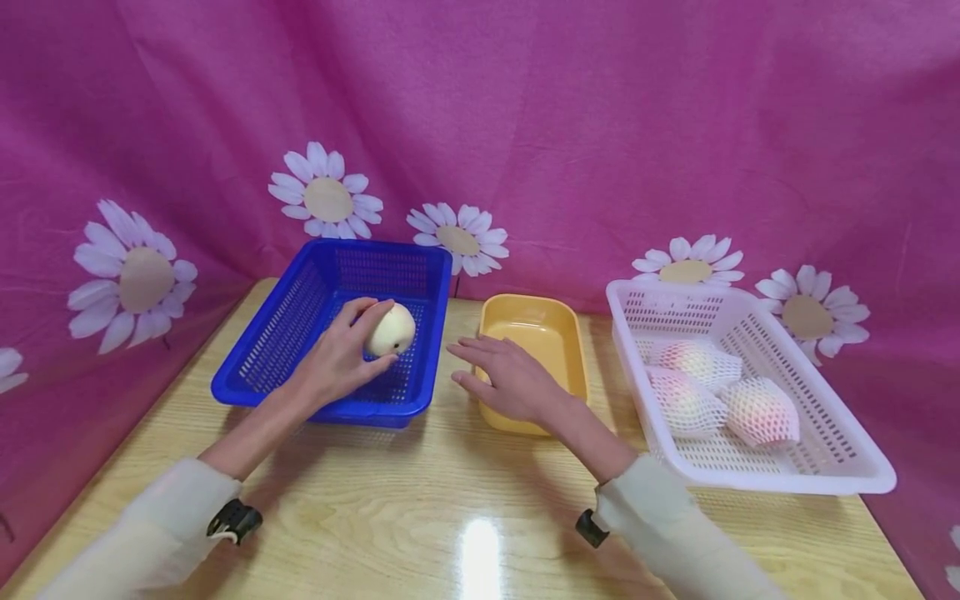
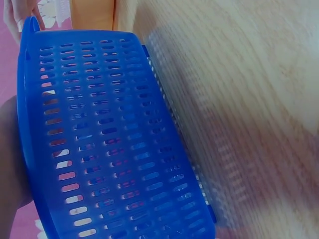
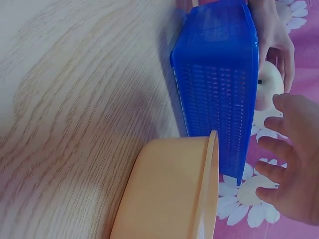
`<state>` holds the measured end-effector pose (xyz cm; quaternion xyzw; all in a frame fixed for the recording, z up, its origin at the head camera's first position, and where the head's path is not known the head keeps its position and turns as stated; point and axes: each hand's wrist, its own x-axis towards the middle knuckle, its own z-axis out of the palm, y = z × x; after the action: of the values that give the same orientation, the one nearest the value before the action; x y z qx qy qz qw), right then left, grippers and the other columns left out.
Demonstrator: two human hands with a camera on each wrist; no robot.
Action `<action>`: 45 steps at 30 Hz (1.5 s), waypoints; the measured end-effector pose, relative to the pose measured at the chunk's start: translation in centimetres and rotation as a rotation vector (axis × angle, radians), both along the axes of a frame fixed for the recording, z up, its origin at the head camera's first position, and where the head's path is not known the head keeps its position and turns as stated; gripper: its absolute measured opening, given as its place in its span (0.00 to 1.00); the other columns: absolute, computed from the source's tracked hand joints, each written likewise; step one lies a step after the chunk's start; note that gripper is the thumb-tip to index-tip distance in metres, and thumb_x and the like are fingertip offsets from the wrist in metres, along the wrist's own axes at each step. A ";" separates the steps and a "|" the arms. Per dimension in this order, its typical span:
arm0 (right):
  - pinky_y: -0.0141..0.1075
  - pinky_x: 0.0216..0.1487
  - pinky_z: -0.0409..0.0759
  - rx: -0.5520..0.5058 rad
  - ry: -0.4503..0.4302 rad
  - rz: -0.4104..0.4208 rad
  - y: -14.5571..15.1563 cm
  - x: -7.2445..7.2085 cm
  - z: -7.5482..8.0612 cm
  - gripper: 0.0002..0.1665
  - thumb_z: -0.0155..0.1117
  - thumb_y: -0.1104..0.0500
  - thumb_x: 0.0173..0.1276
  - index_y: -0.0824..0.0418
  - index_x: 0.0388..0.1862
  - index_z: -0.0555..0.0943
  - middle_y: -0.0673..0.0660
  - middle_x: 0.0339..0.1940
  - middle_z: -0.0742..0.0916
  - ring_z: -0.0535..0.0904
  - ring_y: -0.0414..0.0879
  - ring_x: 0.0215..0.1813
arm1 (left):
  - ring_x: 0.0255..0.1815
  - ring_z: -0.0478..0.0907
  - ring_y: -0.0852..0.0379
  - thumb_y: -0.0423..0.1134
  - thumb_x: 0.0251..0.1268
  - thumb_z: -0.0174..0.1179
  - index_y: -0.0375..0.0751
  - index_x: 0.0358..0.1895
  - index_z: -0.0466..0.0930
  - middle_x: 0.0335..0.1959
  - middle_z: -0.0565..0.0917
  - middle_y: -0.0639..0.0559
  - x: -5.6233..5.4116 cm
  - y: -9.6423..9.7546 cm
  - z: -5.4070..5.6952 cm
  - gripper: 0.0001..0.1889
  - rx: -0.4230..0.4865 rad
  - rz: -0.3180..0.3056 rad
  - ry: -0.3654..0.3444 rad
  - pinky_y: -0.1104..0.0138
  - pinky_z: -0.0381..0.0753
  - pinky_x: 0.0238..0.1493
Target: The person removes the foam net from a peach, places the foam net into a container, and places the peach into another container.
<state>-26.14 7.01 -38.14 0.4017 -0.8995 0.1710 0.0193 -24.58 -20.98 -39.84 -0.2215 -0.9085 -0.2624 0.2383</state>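
My left hand (image 1: 339,357) grips a pale, cream-coloured peach (image 1: 393,331) between thumb and fingers, over the blue basket (image 1: 431,392). In the right wrist view the peach (image 3: 269,85) shows just above the basket's rim, a small dark spot on it. The left wrist view shows mostly the basket's slotted wall (image 2: 99,119), which hides the peach. My right hand (image 1: 517,381) hovers palm down above the yellow tray (image 1: 581,358), fingers extended and holding nothing. From the right wrist view, its fingers (image 3: 273,145) are spread and slightly bent.
On the right stands a white basket (image 1: 847,482) with three pink-and-cream peaches (image 1: 761,410) in foam nets. The containers sit on a wooden table (image 1: 420,500). Behind them hangs a magenta cloth (image 1: 562,150) printed with white daisies.
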 end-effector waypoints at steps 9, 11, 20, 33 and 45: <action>0.56 0.74 0.57 0.022 0.064 0.059 -1.3 0.4 -0.2 0.29 0.50 0.43 0.79 0.50 0.74 0.71 0.57 0.73 0.74 0.63 0.60 0.74 | 0.53 0.76 0.34 0.35 0.53 0.75 0.36 0.67 0.70 0.59 0.73 0.30 -0.1 -0.1 0.2 0.37 -0.015 0.034 -0.096 0.43 0.80 0.48; 0.52 0.75 0.56 0.010 0.071 0.080 -1.5 0.4 -0.3 0.28 0.50 0.44 0.80 0.51 0.74 0.71 0.58 0.73 0.73 0.63 0.60 0.75 | 0.53 0.76 0.34 0.36 0.53 0.75 0.36 0.68 0.70 0.59 0.73 0.30 -0.1 -0.2 0.2 0.37 -0.025 0.039 -0.121 0.43 0.80 0.48; 0.47 0.76 0.56 0.010 0.012 0.082 -2.9 0.7 -0.3 0.29 0.50 0.41 0.79 0.48 0.74 0.71 0.54 0.75 0.71 0.59 0.54 0.77 | 0.53 0.76 0.32 0.37 0.53 0.74 0.35 0.67 0.69 0.58 0.73 0.28 -0.2 -0.3 0.4 0.37 -0.048 0.046 -0.157 0.42 0.80 0.48; 0.45 0.76 0.56 0.037 0.096 0.153 -4.3 0.6 -1.0 0.27 0.50 0.43 0.79 0.51 0.71 0.75 0.56 0.72 0.74 0.62 0.56 0.76 | 0.51 0.77 0.31 0.38 0.54 0.73 0.35 0.67 0.70 0.57 0.74 0.26 -0.4 -0.6 0.6 0.36 -0.106 0.084 -0.246 0.41 0.80 0.45; 0.40 0.78 0.47 0.078 0.175 0.208 -4.6 0.3 -1.6 0.24 0.48 0.47 0.81 0.51 0.68 0.78 0.55 0.72 0.74 0.58 0.56 0.77 | 0.52 0.76 0.32 0.39 0.53 0.72 0.32 0.65 0.71 0.56 0.74 0.26 -0.8 -0.8 0.3 0.35 -0.147 0.093 -0.309 0.43 0.80 0.44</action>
<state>-25.84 2.38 -39.73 0.5065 -0.8538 0.1015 0.0642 -25.40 -21.75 -39.52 -0.1531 -0.9602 -0.2151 0.0907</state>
